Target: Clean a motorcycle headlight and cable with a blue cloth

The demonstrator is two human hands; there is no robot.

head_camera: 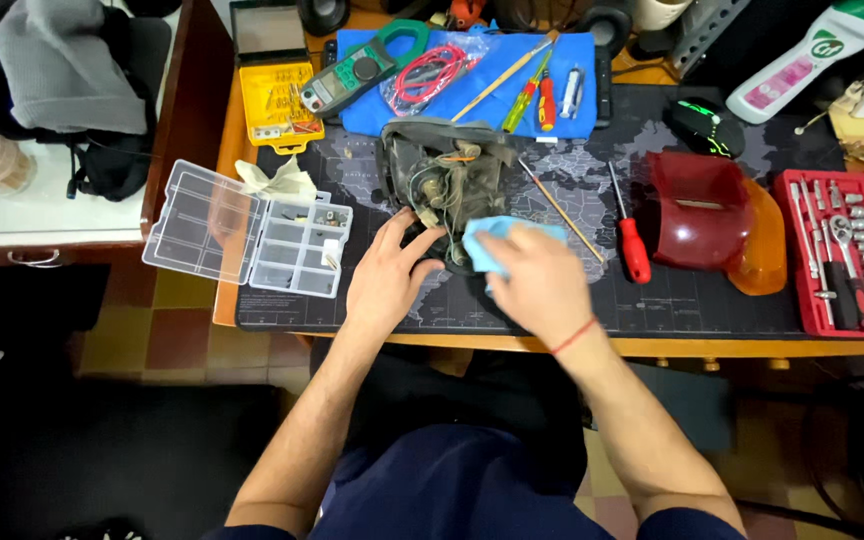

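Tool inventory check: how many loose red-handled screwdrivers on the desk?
2: a large red-handled screwdriver on the mat beside the red lens housing, and a small one on the blue cloth. Others may be hidden.

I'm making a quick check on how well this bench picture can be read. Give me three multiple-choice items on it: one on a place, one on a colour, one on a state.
1. Where does the red-handled screwdriver lie?
A. Between the dark wired housing and the red lens cover
B. Inside the clear parts box
C. On the floor

2. What colour is the cloth under the right hand?
A. Yellow
B. Light blue
C. White

3. How is the clear parts box?
A. Shut
B. Upside down
C. Open, lid folded out flat

Answers: 1 A, it lies on the mat right of the housing and left of the lens cover. 2 B, a light blue edge shows by the fingers. 3 C, the lid lies flat to the left and the compartments show. The left hand rests against the housing.
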